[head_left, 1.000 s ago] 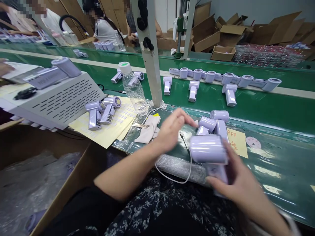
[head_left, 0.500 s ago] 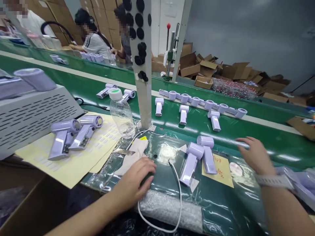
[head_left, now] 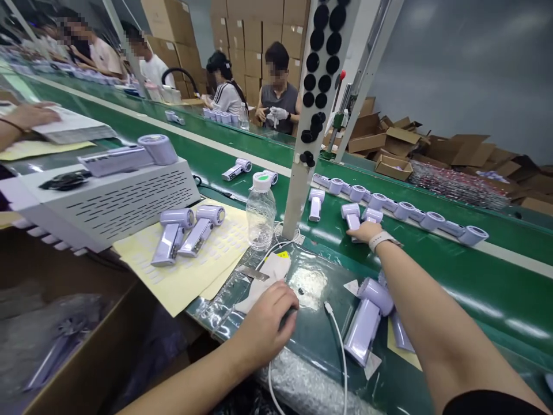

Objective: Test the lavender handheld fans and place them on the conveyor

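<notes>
My left hand (head_left: 270,323) rests on the green work mat (head_left: 311,323), its fingers curled round something dark that I cannot make out. Beside it lie a white cloth (head_left: 276,267) and a thin metal blade (head_left: 254,273). My right hand (head_left: 366,232) is stretched over the green belt, fingers closed at the handle of a purple handheld fan (head_left: 351,214). A second fan (head_left: 372,215) sits right against that hand, partly hidden by it. Under my right forearm, a fan (head_left: 365,323) lies on the mat, with another partly covered. A white cable (head_left: 339,334) curves nearby.
A clear bottle (head_left: 260,216) stands left of a metal post (head_left: 298,196). Two fans lie on yellow sheets (head_left: 228,248) by a vented grey box (head_left: 138,202). More fans line the belt (head_left: 432,265). Several people work across it. Cartons (head_left: 466,150) are piled at the back right.
My right hand has moved from the right side of the mat to the fans on the belt. Those two fans are now closer together. The view has turned left; my left hand stays near the cloth.
</notes>
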Demonstrator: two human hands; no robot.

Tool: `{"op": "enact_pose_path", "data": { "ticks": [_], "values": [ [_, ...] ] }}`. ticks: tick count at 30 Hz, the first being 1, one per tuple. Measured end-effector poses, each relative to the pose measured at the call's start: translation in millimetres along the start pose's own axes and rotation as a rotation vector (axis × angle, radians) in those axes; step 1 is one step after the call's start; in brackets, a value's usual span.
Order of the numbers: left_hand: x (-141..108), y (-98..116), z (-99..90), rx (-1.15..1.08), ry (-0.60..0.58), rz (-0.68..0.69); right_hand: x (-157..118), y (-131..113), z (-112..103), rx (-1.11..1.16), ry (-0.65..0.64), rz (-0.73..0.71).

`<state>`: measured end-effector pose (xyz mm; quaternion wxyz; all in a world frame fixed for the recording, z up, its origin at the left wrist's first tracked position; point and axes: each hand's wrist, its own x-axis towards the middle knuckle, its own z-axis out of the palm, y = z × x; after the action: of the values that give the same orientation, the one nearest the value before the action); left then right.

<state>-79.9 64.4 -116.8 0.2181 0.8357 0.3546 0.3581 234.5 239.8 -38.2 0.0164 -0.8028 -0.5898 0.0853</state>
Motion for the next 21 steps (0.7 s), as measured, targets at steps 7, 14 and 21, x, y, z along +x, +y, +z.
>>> {"op": "enact_pose_path", "data": {
  "ticks": [7,14,21],
  "values": [
    [7.9,10.4,6.8,-0.617,0.015,-0.178,-132.8,11.5,-20.6,0.213,0.031,-0.185],
    [36.4,47.3,26.5,-1.702,0.255,-0.541,-259.6,-33.9,38.4,0.301,0.252,-0.571],
    [15.7,20.9,0.0,-1.542,0.39,-0.486,-231.5,-36.3,59.3,0.323,0.187,-0.424]
  ]
}}
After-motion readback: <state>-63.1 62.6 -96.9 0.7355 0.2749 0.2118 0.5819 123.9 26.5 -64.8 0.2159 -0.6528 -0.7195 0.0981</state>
